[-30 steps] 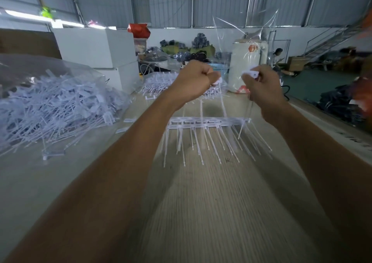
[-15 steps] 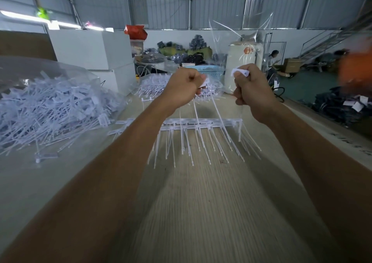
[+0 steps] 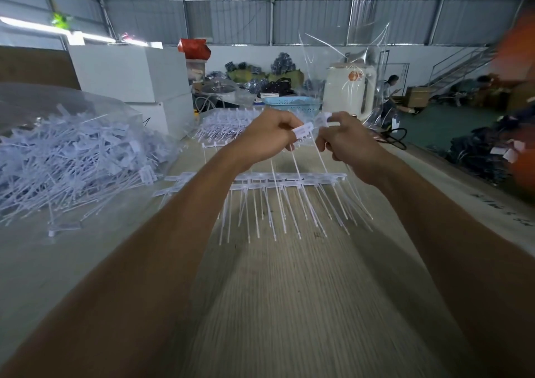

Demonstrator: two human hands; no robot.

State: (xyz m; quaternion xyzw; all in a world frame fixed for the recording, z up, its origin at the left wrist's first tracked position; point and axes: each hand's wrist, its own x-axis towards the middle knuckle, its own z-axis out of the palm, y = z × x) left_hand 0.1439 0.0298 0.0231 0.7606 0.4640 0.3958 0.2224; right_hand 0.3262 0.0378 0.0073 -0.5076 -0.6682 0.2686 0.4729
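My left hand [image 3: 269, 140] is curled round a tie [image 3: 303, 130], thumb and forefinger pinching just under its flat, oblong head. My right hand [image 3: 351, 146] pinches a second tie [image 3: 324, 116] the same way, and its head sticks up above my knuckles. I hold both in the air, close together, above the row [image 3: 292, 178] lying on the table [image 3: 289, 305].

They are smooth, white, faintly see-through plastic, each with a small rectangular tab on a long, thin, stiff strip that slants down from my fist. The row is the same stuff, with heads lined up in two bands and tails fanned toward me. The table is pale wood with fine straight grain. To my left a pile [image 3: 75, 157] of ties sits in a clear, glossy bag.
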